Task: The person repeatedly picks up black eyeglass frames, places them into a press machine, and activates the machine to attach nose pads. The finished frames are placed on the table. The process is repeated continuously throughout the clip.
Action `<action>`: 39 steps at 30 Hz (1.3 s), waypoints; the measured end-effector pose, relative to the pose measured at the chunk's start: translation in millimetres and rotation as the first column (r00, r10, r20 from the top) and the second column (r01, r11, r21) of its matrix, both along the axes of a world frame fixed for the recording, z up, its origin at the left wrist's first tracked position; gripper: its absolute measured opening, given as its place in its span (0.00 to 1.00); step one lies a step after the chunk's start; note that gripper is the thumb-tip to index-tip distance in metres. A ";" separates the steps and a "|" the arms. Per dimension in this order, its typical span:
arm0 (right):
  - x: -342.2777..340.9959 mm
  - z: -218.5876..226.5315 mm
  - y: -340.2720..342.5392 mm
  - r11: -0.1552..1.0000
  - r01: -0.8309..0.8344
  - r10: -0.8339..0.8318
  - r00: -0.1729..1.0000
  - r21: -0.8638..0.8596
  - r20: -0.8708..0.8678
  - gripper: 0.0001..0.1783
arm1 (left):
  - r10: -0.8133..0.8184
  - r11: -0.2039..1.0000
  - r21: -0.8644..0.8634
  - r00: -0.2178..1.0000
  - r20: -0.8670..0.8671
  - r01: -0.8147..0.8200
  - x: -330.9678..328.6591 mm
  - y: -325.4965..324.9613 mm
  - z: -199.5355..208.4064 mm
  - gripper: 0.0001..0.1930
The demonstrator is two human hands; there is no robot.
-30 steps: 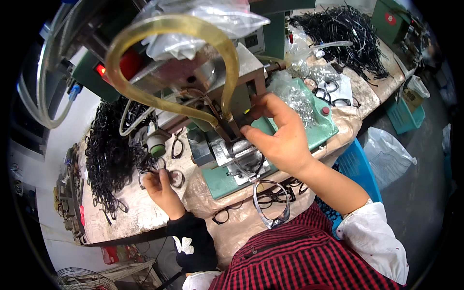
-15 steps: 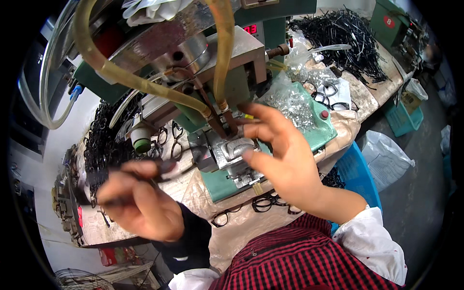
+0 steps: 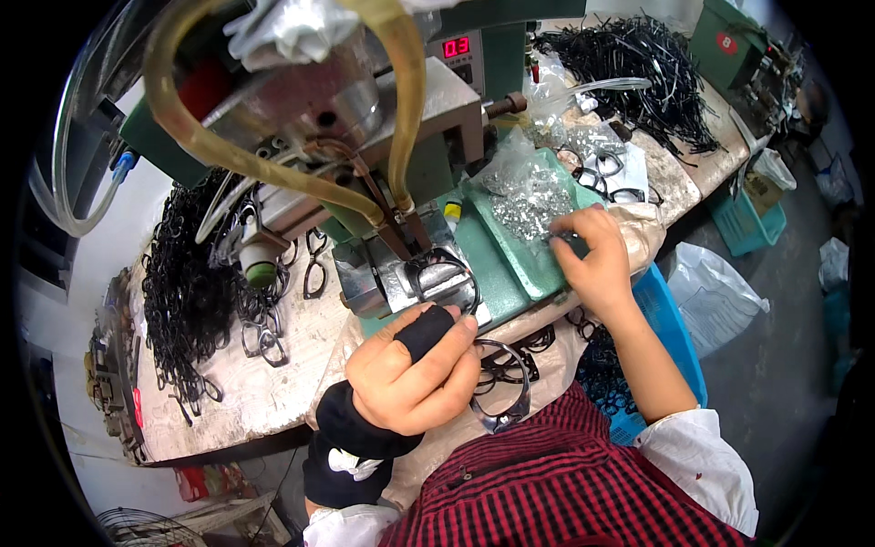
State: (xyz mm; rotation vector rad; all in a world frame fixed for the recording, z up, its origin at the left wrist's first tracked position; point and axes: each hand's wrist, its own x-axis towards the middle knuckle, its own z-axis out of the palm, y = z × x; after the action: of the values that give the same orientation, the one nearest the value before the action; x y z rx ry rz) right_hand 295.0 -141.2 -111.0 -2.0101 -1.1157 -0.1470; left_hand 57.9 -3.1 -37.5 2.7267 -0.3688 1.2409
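Your left hand: near centre, fingers curled shut in a fist-like grip around a dark spectacle frame front; thumb in a black fabric cot, wrist in a black sleeve cover. Only the frame's lower rim and one lens opening show; the rest is hidden behind your fingers.

Your right hand: right of centre, fingertips pinched together on the green tray, at the edge of a pile of small metal parts. What the pinch has hold of, if anything, is too small to tell.

Small metal parts: heaped on the far half of the tray, partly under crumpled clear plastic; single pieces cannot be made out.

Machine: green body, far centre, upper part cut off by the picture edge. A metal fixture at its base carries another dark frame front, just beyond your left thumb. Two yellowish hoses loop down to the head and hide part of it.

Bench: pale, worn top. A heap of black frame fronts lies at the left, loose ones near it; a second tangle of black temple arms sits far right.

Blue crate: right, below bench edge, mostly hidden by your right forearm; its contents are dark and unclear.

White plastic bag: on the floor, right.
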 end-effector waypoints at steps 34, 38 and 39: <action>-33.9 40.0 -15.8 0.976 -0.092 0.143 0.954 0.197 -0.263 0.05 | 0.556 0.261 -0.747 0.728 -0.402 -0.611 -89.2 124.0 -103.5 0.10; -54.5 73.5 46.6 0.846 -0.316 0.474 0.815 0.429 -0.334 0.16 | 0.357 -0.039 -0.963 0.896 -0.264 -0.268 -74.1 99.5 -77.6 0.07; -60.8 75.6 59.5 0.809 -0.299 0.516 0.775 0.507 -0.365 0.20 | 0.368 -0.094 -0.967 0.895 -0.253 -0.235 -73.6 95.1 -78.3 0.09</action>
State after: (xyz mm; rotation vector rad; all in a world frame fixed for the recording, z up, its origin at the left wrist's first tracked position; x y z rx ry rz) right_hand 234.2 -81.7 -35.4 -1.2622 -1.0554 0.3195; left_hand -15.6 92.0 -115.8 1.3327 0.9514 0.9773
